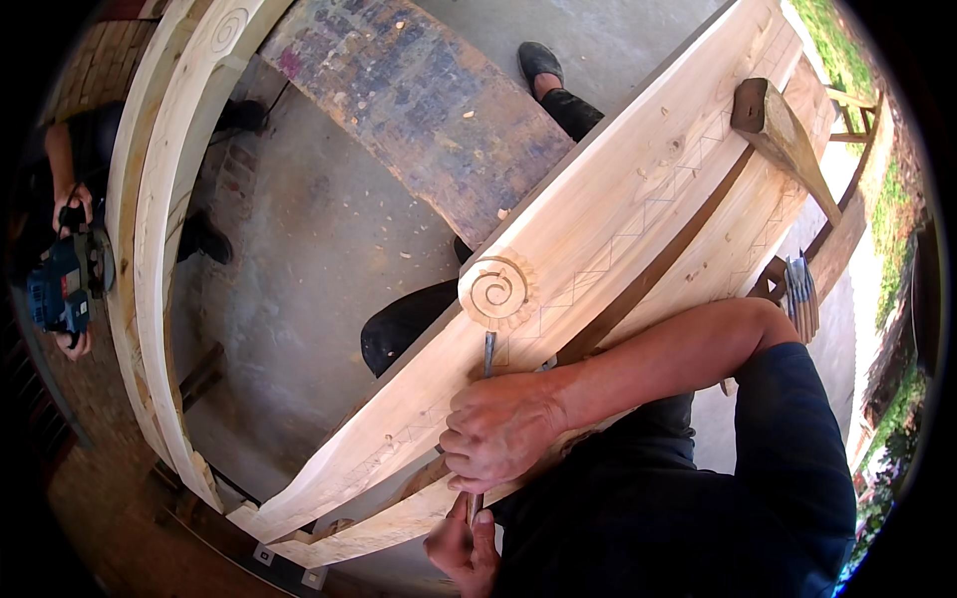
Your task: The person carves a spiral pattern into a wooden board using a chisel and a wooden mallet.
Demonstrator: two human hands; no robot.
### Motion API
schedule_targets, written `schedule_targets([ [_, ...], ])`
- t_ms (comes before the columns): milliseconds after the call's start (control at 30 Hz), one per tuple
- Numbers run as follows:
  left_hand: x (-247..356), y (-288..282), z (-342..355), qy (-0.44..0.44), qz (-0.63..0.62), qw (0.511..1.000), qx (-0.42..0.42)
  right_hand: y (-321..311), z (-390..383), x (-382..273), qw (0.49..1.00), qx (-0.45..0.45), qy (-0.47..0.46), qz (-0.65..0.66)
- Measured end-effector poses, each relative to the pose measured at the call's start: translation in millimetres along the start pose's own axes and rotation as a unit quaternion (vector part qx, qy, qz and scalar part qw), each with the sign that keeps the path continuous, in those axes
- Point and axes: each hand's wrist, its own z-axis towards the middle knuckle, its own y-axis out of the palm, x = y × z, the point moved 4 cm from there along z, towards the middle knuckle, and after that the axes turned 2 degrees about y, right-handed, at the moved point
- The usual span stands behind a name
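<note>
A chisel (489,351) points its narrow metal blade at the lower edge of a carved spiral (497,291) on a pale, curved timber beam (608,229). My right hand (506,427) is closed round the chisel's shank, its forearm lying across the beam from the right. Below it, my left hand (464,550) grips the wooden handle end, thumb along the handle. Shallow cut marks ring the spiral, and pencilled zigzag lines run along the beam. Whether the blade's tip touches the wood I cannot tell.
A wooden mallet (768,118) rests on the timber at upper right, with a bundle of chisels (800,294) below it. A paint-stained bench (419,90) stands beyond the beam. At far left, another person holds a blue power tool (62,284) against another curved beam (150,219).
</note>
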Motion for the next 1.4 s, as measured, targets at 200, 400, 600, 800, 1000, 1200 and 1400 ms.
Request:
schedule_targets([
  [200,45.2,-6.6,12.3,-0.023,0.053,0.998,-0.018,-3.8,1.6,2.1,1.0,0.024,-0.002,0.004],
  [400,41.4,-7.6,13.7,-0.015,0.06,0.998,-0.014,-5.3,5.5,3.0,0.999,-0.008,0.035,0.02],
  [600,35.7,-12.7,18.6,0.021,0.086,0.996,-0.03,-5.4,6.6,4.8,0.999,-0.007,0.029,0.012],
  [800,38.7,-16.2,23.4,-0.012,0.08,0.995,-0.051,-3.7,6.7,6.8,0.999,-0.003,0.033,0.013],
  [1000,35.6,-15.4,25.0,-0.007,0.058,0.997,-0.058,-2.6,7.1,7.7,0.999,-0.005,0.034,0.008],
  [1200,31.3,-20.2,27.1,-0.03,0.059,0.993,-0.095,-3.3,7.6,9.0,0.999,0.033,-0.002,-0.032],
  [1400,32.5,-22.1,33.7,-0.018,0.069,0.992,-0.108,-2.1,7.7,11.3,0.998,0.039,0.005,-0.051],
])
